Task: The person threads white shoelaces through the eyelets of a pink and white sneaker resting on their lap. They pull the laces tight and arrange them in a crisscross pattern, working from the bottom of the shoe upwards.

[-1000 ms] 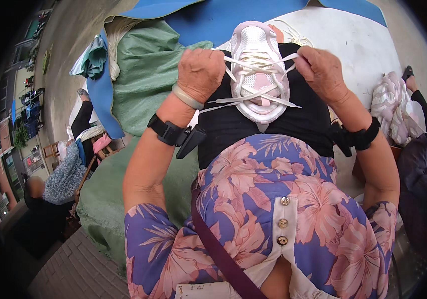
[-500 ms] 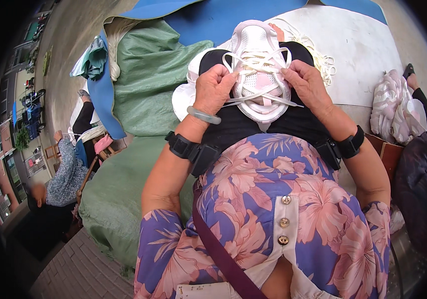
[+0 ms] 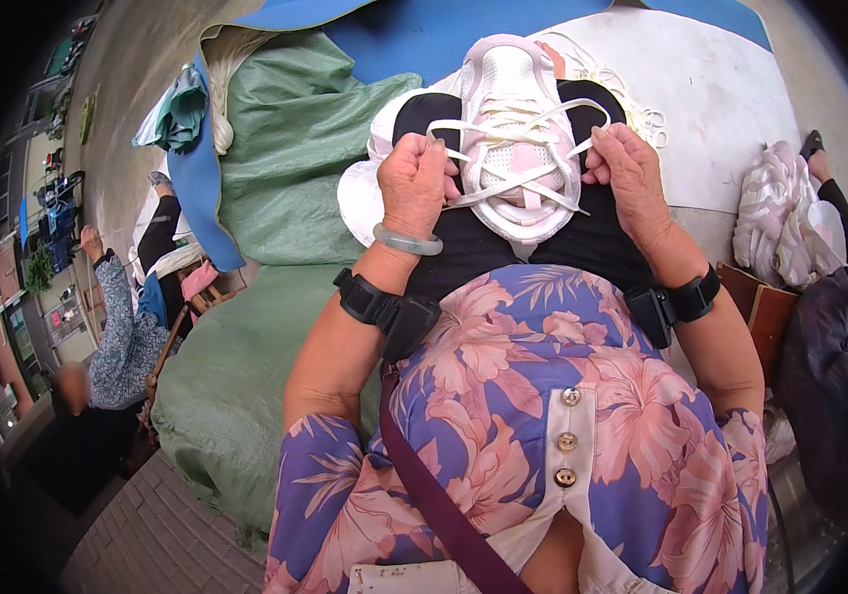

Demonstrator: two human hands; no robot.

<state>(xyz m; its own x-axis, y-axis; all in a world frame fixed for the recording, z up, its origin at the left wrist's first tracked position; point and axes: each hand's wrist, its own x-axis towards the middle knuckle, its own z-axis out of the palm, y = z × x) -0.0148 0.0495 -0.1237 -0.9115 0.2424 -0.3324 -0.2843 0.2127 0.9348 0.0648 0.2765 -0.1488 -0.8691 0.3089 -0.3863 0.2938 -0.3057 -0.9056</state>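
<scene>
A white and pale pink sneaker (image 3: 516, 178) rests on my black-trousered lap, its heel end away from me. Cream shoelaces (image 3: 523, 131) cross over its opening and run out to both sides. At the left of the shoe, my left hand (image 3: 416, 184) is closed, pinching a lace between thumb and fingers; a pale bangle circles that wrist. My right hand (image 3: 628, 178) pinches the other lace on the right side, clear of the shoe. Loops of lace arch from the shoe to each hand. White shoe parts show partly behind my left hand.
A bundle of loose cream laces (image 3: 632, 109) lies on the white board (image 3: 716, 109) ahead. Green woven sheeting (image 3: 290, 158) covers the left side, beside blue matting (image 3: 424, 40). White and pink sneakers (image 3: 788, 218) are piled at right. Another person (image 3: 127, 327) sits at far left.
Both hands have moved outward from the shoe, drawing the laces into wider loops. The person at far left has raised a hand.
</scene>
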